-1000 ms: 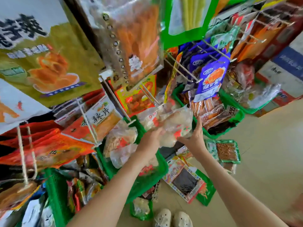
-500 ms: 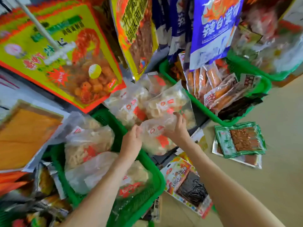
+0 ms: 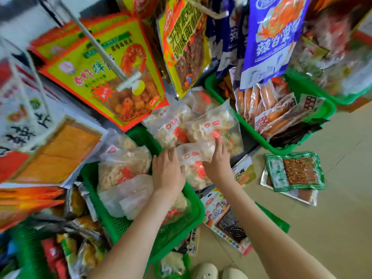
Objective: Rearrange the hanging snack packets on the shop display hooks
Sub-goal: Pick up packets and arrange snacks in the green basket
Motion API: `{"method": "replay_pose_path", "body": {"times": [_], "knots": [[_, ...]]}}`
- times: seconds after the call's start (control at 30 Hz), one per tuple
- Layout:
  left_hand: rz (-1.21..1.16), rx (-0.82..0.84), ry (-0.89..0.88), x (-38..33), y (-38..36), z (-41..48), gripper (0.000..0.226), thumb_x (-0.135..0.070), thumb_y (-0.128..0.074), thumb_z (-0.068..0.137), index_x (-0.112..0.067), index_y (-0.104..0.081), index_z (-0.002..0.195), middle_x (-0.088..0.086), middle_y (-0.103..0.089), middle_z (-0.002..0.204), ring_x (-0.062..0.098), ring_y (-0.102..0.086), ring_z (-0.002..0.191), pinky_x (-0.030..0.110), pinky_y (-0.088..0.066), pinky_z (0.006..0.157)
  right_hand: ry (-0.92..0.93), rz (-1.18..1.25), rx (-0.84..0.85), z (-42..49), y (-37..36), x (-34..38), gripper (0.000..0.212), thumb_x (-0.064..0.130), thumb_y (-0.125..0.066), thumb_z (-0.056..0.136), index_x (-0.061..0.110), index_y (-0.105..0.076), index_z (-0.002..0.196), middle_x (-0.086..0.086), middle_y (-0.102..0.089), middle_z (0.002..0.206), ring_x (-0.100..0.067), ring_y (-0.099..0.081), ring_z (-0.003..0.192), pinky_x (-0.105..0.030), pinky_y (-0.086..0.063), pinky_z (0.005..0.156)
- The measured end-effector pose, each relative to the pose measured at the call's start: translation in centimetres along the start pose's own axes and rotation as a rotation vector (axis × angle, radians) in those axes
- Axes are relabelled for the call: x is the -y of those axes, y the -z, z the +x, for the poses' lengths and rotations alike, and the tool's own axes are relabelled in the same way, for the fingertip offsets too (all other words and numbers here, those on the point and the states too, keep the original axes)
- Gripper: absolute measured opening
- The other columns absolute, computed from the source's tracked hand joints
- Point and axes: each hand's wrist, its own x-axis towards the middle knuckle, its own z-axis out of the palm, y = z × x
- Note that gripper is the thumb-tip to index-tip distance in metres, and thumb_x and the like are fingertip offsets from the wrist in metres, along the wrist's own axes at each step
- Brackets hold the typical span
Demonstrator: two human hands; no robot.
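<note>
Steadying a clear snack packet [image 3: 192,158] at the green basket's [image 3: 198,206] far right corner, left hand [image 3: 168,174] and right hand [image 3: 218,161] pressed it with straight, ungripping fingers, seemingly to settle it.

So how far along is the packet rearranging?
Done: yellow packet and blue packet already hang. In hand: left hand and right hand touch a clear packet over the green basket, not yet hung. Left: more clear packets in the basket, green packet loose on the floor.
</note>
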Motion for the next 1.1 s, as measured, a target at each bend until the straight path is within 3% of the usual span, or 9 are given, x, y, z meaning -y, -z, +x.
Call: {"method": "replay_pose_path", "body": {"times": [0.1, 0.17, 0.33, 0.57, 0.67, 0.8, 0.93, 1.03, 1.1], "knots": [[-0.269, 0.117, 0.065, -0.8, 6.3, -3.4, 0.052, -0.031, -0.048, 0.095, -0.014, -0.03, 0.141, 0.011, -0.049, 0.133, 0.03, -0.051, 0.117, 0.039, -0.043, 0.094, 0.138, -0.084, 0.128, -4.4, 5.1, 6.4, 0.063, 0.018, -0.056, 0.091, 0.012, -0.023, 0.144, -0.009, -0.028, 0.145, -0.029, -0.033, 0.129, -0.035, -0.035, 0.097], [-0.356, 0.162, 0.089, -1.0, 11.8, -6.2, 0.044, -0.028, -0.047, 0.095, -0.015, -0.04, 0.136, 0.012, -0.057, 0.124, 0.031, -0.058, 0.107, 0.039, -0.05, 0.085, 0.181, -0.091, 0.167, -7.7, 9.0, 11.7, 0.053, 0.017, -0.054, 0.091, 0.01, -0.032, 0.139, -0.01, -0.034, 0.142, -0.03, -0.04, 0.123, -0.036, -0.038, 0.092], [-0.441, 0.124, 0.118, 0.7, 27.3, -16.7, 0.033, -0.016, -0.049, 0.093, -0.01, -0.05, 0.125, 0.01, -0.059, 0.121, 0.028, -0.056, 0.11, 0.031, -0.043, 0.087, 0.358, -0.117, 0.165, -19.6, 16.7, 24.6, 0.032, 0.01, -0.051, 0.086, 0.006, -0.053, 0.117, -0.017, -0.056, 0.112, -0.035, -0.055, 0.101, -0.041, -0.045, 0.078], [-0.416, -0.07, 0.269, 10.0, 39.9, -31.2, 0.027, -0.035, -0.045, 0.095, -0.019, -0.059, 0.111, 0.005, -0.067, 0.103, 0.025, -0.063, 0.096, 0.031, -0.049, 0.077, 0.631, -0.131, 0.249, -32.6, 21.9, 38.7, 0.023, 0.008, -0.052, 0.087, 0.004, -0.059, 0.109, -0.014, -0.061, 0.109, -0.03, -0.055, 0.104, -0.029, -0.033, 0.075], [-0.46, -0.174, 0.352, 15.2, 42.0, -35.7, 0.029, -0.03, -0.043, 0.096, -0.013, -0.058, 0.113, 0.008, -0.065, 0.108, 0.027, -0.06, 0.102, 0.029, -0.046, 0.084, 0.813, -0.215, 0.255, -36.4, 20.9, 44.4, 0.024, 0.016, -0.053, 0.088, 0.011, -0.061, 0.109, -0.011, -0.064, 0.108, -0.029, -0.058, 0.102, -0.032, -0.04, 0.079], [-0.546, -0.352, 0.448, 22.0, 43.2, -41.2, 0.021, -0.022, -0.05, 0.094, -0.01, -0.061, 0.108, 0.01, -0.068, 0.101, 0.027, -0.062, 0.097, 0.027, -0.042, 0.075, 0.9, -0.185, 0.321, -40.3, 17.2, 50.3, 0.026, 0.015, -0.056, 0.089, 0.011, -0.06, 0.114, -0.01, -0.064, 0.107, -0.025, -0.059, 0.098, -0.024, -0.037, 0.069], [-0.565, -0.347, 0.485, 30.0, 43.2, -44.8, 0.025, -0.03, -0.049, 0.094, -0.016, -0.058, 0.112, 0.005, -0.068, 0.102, 0.025, -0.063, 0.092, 0.033, -0.05, 0.075, 0.97, -0.148, 0.355, -43.6, 12.0, 54.6, 0.026, 0.012, -0.061, 0.086, 0.008, -0.06, 0.112, -0.011, -0.066, 0.103, -0.022, -0.061, 0.09, -0.027, -0.045, 0.081], [-0.529, -0.365, 0.486, 37.0, 43.6, -47.0, 0.025, -0.029, -0.048, 0.095, -0.016, -0.057, 0.115, 0.004, -0.067, 0.101, 0.024, -0.063, 0.091, 0.029, -0.046, 0.071, 0.964, -0.172, 0.344, -45.8, 8.3, 57.9, 0.028, 0.016, -0.06, 0.088, 0.012, -0.059, 0.116, -0.005, -0.064, 0.109, -0.016, -0.058, 0.089, -0.019, -0.035, 0.082], [-0.568, -0.38, 0.493, 41.2, 43.8, -48.4, 0.024, -0.025, -0.048, 0.096, -0.014, -0.058, 0.114, 0.003, -0.066, 0.098, 0.021, -0.062, 0.086, 0.029, -0.048, 0.07, 0.973, -0.171, 0.293, -46.9, 6.2, 60.1, 0.028, 0.017, -0.057, 0.09, 0.015, -0.058, 0.118, 0.001, -0.063, 0.11, -0.015, -0.059, 0.097, -0.013, -0.03, 0.074]]}}
